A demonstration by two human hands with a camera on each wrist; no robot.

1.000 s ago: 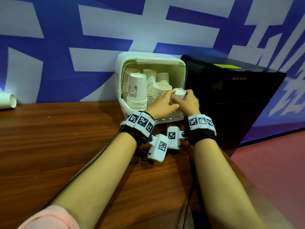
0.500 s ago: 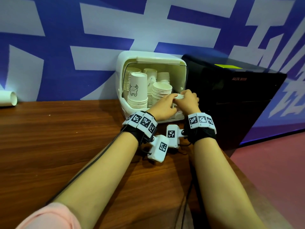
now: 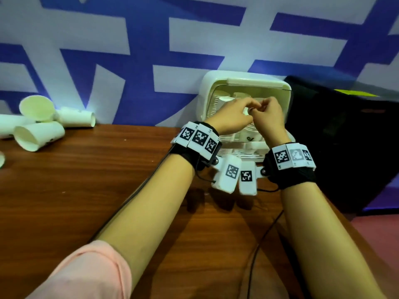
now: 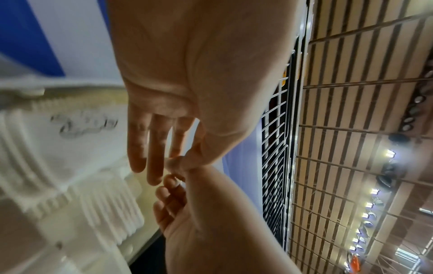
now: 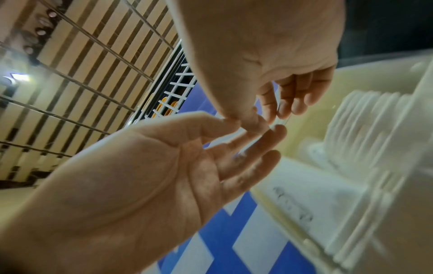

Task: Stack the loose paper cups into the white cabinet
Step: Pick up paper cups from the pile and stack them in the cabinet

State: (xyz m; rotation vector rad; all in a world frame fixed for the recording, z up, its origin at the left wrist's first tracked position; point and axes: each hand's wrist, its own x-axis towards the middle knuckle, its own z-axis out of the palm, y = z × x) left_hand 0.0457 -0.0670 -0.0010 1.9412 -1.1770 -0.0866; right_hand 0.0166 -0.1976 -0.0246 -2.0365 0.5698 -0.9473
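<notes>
While both hands hover before the white cabinet (image 3: 244, 83), the left hand (image 3: 230, 119) shows straight, empty fingers. The right hand (image 3: 268, 117) curls loosely; whether it holds anything cannot be told.

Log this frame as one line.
left hand: open, empty | right hand: open, empty | both at cabinet mouth | loose cups on table, far left
</notes>
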